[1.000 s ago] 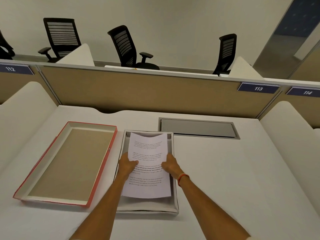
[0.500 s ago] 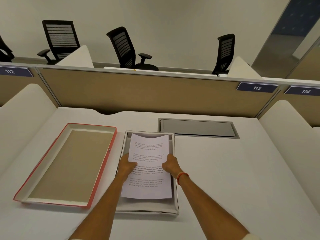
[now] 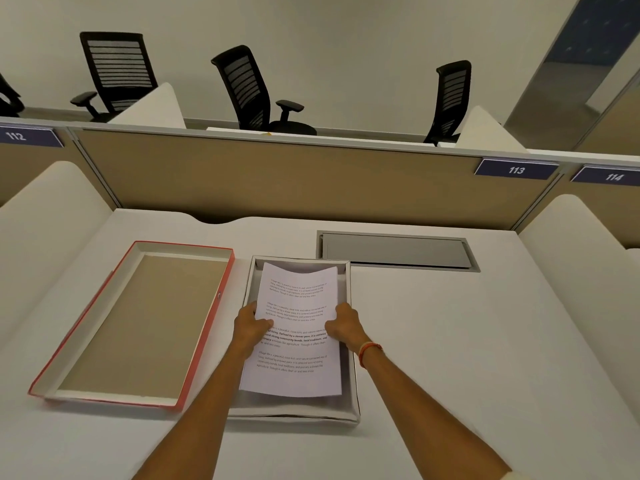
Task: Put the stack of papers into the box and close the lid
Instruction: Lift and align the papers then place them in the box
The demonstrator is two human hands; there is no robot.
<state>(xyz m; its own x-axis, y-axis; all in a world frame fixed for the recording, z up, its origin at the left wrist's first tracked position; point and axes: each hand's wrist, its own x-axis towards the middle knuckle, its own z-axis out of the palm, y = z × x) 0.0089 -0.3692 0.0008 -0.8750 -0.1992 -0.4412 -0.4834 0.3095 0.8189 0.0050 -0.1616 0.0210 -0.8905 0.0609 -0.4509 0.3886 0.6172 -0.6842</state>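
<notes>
Our hands hold the papers over the open box.

Our left hand [image 3: 250, 328] and right hand [image 3: 344, 328] each grip a side edge of the printed white paper stack [image 3: 294, 344], bowed over the shallow grey cardboard box [image 3: 354, 382] on the white tabletop [image 3: 467, 341]. The red-edged cardboard lid [image 3: 138, 323] lies upturned just left.

White desk [image 3: 450, 341] w/ grey cable hatch [image 3: 394, 250] near back edge. Tan partition [image 3: 294, 181] behind, tags 112–114. Three black office chairs [image 3: 249, 88] beyond, plain pale wall [image 3: 346, 36].
</notes>
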